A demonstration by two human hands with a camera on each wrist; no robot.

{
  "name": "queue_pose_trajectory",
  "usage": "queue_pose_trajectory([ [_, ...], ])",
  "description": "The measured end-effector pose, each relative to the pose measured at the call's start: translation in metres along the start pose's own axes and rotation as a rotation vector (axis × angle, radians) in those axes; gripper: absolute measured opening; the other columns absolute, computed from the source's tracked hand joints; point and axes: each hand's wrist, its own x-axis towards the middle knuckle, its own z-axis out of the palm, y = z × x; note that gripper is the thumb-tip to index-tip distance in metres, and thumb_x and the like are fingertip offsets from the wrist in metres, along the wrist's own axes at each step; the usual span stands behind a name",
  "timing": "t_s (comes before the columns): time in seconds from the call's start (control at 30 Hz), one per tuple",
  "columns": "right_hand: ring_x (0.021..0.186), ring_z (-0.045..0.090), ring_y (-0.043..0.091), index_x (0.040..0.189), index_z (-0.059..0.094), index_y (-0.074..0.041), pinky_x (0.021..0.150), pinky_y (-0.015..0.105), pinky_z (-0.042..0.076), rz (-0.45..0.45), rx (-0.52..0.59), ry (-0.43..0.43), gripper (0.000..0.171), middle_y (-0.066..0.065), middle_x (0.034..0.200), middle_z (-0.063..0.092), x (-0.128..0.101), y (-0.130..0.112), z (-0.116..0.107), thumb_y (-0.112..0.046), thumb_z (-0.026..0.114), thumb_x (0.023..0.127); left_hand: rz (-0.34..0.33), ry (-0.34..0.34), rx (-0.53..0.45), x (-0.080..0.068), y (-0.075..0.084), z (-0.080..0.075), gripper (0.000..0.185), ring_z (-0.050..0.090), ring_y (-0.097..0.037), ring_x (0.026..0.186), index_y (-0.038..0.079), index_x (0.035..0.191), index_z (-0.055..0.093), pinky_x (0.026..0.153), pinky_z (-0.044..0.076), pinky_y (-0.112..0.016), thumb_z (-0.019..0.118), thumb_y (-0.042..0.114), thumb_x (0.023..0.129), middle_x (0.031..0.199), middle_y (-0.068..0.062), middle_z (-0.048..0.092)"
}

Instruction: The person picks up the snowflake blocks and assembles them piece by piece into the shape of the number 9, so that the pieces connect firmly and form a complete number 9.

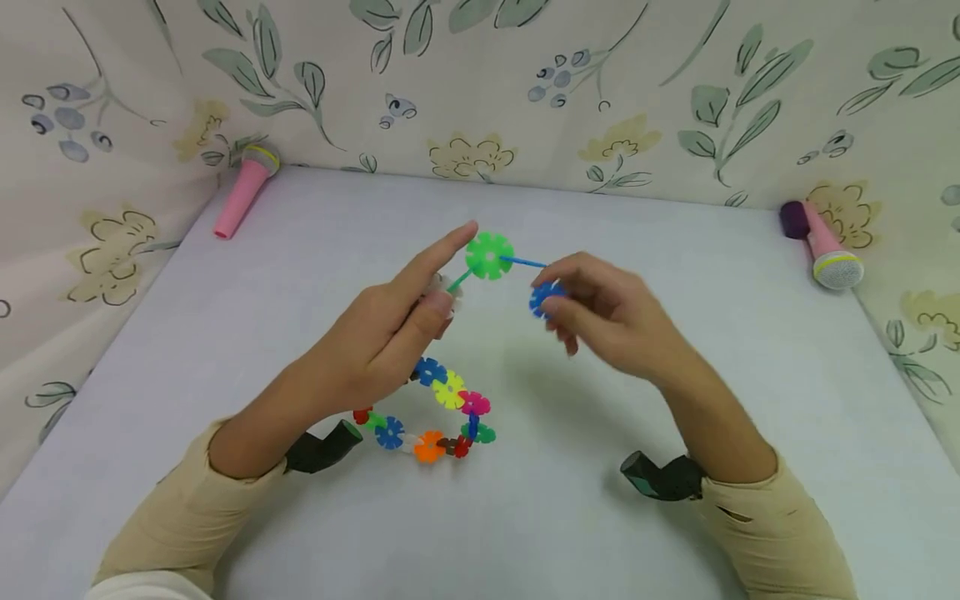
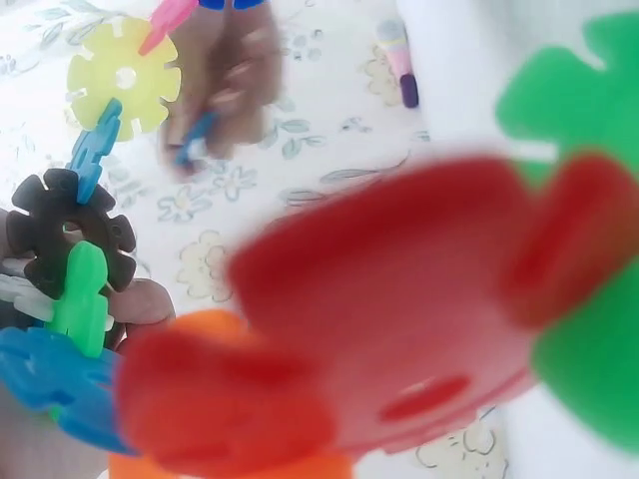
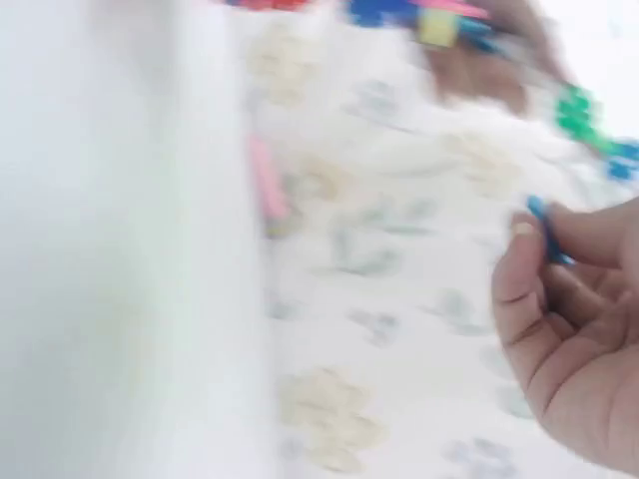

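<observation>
While left hand [image 1: 390, 325] pinches the chain [image 1: 435, 412], right hand [image 1: 600, 317] pinches blue disc [image 1: 543, 297] mid-table.

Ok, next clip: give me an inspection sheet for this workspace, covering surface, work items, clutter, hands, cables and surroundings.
Surface: pale lavender flat tabletop, matte.
Work items: chain of multicoloured plastic snowflake discs, hanging down to the table, topped by a green plastic snowflake disc; separate blue plastic snowflake disc.
Clutter: pink toy microphone with yellow-ringed head at the back left; pink toy microphone with purple base at the back right.
Hands: left hand holds the chain raised, forefinger extended; right hand pinches the blue disc beside the green one.
Cables: nothing seen.
Surroundings: cream floral-print cloth backdrop on three sides.
</observation>
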Motion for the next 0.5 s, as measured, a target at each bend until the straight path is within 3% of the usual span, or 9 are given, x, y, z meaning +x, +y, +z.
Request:
queue_pose_trajectory([
  [0.1, 0.066, 0.056, 0.021, 0.12, 0.061, 0.011, 0.055, 0.027, 0.051, -0.126, 0.11, 0.142, 0.027, 0.013, 0.084, 0.06, -0.004, -0.015, -0.013, 0.015, 0.052, 0.095, -0.017, -0.003, -0.012, 0.0, -0.001, 0.001, 0.055, 0.037, -0.009, 0.059, 0.017, 0.16, 0.023, 0.052, 0.032, -0.03, 0.037, 0.015, 0.108, 0.069, 0.007, 0.035],
  [0.33, 0.065, 0.056, 0.022, 0.121, 0.053, 0.014, 0.054, 0.028, 0.049, -0.136, 0.246, 0.144, 0.029, 0.014, 0.08, 0.061, -0.009, -0.033, -0.011, 0.017, 0.053, 0.093, -0.011, -0.026, -0.004, 0.001, -0.002, 0.003, 0.053, 0.033, -0.009, 0.054, 0.017, 0.16, 0.026, 0.051, 0.03, -0.03, 0.038, 0.017, 0.108, 0.065, 0.008, 0.032],
  [0.5, 0.064, 0.056, 0.02, 0.115, 0.055, 0.018, 0.053, 0.027, 0.048, -0.157, 0.222, 0.16, 0.021, 0.013, 0.081, 0.062, -0.008, -0.033, -0.01, 0.014, 0.054, 0.094, -0.028, -0.052, -0.025, 0.001, 0.0, 0.003, 0.054, 0.034, -0.009, 0.053, 0.02, 0.16, 0.026, 0.05, 0.031, -0.03, 0.039, 0.016, 0.108, 0.064, 0.008, 0.032],
])
